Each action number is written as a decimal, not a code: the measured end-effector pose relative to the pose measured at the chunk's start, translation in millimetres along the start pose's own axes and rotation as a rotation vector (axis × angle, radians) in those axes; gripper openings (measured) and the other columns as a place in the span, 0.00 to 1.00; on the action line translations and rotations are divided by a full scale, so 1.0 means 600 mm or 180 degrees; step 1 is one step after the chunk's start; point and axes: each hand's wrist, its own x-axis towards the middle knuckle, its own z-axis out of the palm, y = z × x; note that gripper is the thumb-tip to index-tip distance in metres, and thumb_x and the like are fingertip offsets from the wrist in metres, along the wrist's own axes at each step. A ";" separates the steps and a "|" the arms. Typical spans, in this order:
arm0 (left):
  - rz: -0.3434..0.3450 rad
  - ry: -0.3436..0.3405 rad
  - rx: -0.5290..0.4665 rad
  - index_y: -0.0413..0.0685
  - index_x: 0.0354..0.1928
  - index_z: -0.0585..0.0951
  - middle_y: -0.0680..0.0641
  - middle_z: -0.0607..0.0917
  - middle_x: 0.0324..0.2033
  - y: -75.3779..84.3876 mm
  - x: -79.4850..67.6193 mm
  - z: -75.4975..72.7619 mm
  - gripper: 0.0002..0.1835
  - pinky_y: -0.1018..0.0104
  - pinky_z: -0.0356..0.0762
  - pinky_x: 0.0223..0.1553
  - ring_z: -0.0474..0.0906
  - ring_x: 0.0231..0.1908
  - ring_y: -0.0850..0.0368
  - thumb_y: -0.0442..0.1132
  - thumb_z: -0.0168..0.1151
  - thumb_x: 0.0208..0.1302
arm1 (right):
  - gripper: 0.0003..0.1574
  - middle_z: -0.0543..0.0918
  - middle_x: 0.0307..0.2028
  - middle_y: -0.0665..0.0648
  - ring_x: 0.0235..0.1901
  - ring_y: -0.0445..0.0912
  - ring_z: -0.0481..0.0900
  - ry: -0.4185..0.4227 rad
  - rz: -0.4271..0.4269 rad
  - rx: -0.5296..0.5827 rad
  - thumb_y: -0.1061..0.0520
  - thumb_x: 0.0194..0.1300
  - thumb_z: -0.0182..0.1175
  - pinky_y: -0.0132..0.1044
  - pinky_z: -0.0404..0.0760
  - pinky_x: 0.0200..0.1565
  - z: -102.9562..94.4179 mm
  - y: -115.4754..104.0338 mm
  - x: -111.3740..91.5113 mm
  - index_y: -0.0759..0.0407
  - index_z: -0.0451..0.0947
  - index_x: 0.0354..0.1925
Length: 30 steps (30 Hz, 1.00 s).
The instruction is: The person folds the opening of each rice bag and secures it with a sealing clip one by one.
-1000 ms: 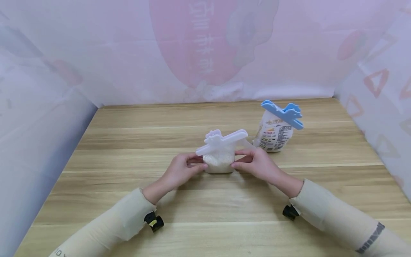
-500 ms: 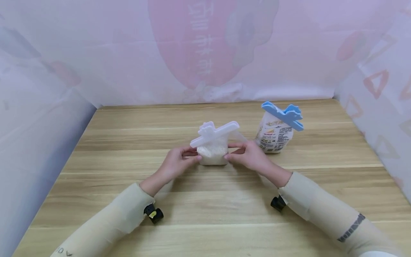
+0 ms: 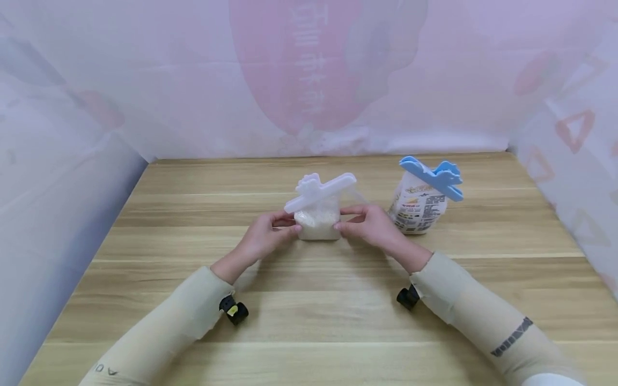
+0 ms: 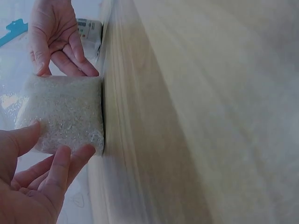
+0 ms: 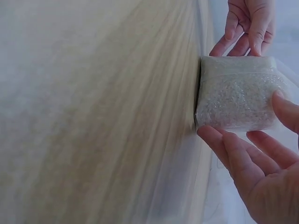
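Note:
A clear plastic bag of rice [image 3: 317,222] stands upright on the table, its top pinched by a white sealing clip [image 3: 319,192] that slants up to the right. My left hand [image 3: 265,236] grips the bag's left side low down, thumb in front and fingers at the side. On the opposite side my right hand [image 3: 372,228] holds it the same way. Both wrist views show the rice bag [image 4: 67,109] between the two hands, with its base at the wooden surface. The bag's back is hidden in the head view.
To the right, behind my right hand, stands a printed white bag [image 3: 418,206] closed with a blue clip [image 3: 432,178]. The wooden table [image 3: 309,316] ends at a pale printed cloth backdrop [image 3: 193,96], which also rises on both sides.
Both hands have moved the rice bag away from me and somewhat left across the table, with the white clip still on it. The printed bag stays in its place.

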 end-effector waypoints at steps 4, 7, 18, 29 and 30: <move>-0.0015 -0.0023 -0.0003 0.33 0.60 0.77 0.35 0.83 0.55 0.002 0.010 -0.005 0.23 0.55 0.81 0.56 0.81 0.57 0.43 0.38 0.65 0.66 | 0.36 0.88 0.45 0.65 0.46 0.53 0.88 0.0047 0.0052 0.0060 0.49 0.62 0.70 0.44 0.86 0.48 0.000 -0.003 0.006 0.61 0.74 0.64; -0.0010 -0.0013 -0.0020 0.33 0.60 0.77 0.35 0.83 0.55 0.002 0.016 -0.009 0.23 0.55 0.81 0.56 0.81 0.57 0.43 0.38 0.65 0.66 | 0.35 0.88 0.46 0.66 0.46 0.54 0.88 0.0090 0.0094 0.0164 0.51 0.62 0.70 0.45 0.85 0.50 0.002 -0.007 0.012 0.60 0.74 0.64; -0.0084 0.0154 -0.0084 0.33 0.63 0.75 0.34 0.82 0.58 -0.012 0.021 -0.023 0.26 0.56 0.82 0.55 0.81 0.57 0.42 0.39 0.66 0.67 | 0.33 0.87 0.45 0.69 0.45 0.58 0.88 0.0023 0.0044 0.0380 0.54 0.64 0.69 0.45 0.86 0.49 0.015 -0.019 0.042 0.64 0.74 0.64; -0.0034 0.0273 0.0050 0.32 0.60 0.76 0.34 0.83 0.55 -0.011 0.022 -0.011 0.24 0.56 0.83 0.53 0.83 0.54 0.41 0.39 0.65 0.67 | 0.33 0.86 0.47 0.68 0.47 0.57 0.87 0.0010 -0.0057 0.0211 0.53 0.65 0.67 0.44 0.86 0.49 0.009 -0.011 0.043 0.64 0.74 0.65; -0.0027 0.0277 0.0064 0.32 0.60 0.77 0.34 0.83 0.55 -0.010 0.023 -0.010 0.24 0.56 0.83 0.53 0.83 0.54 0.41 0.39 0.65 0.67 | 0.33 0.86 0.47 0.68 0.47 0.57 0.87 0.0023 -0.0068 0.0193 0.53 0.65 0.67 0.44 0.86 0.48 0.008 -0.011 0.043 0.64 0.74 0.65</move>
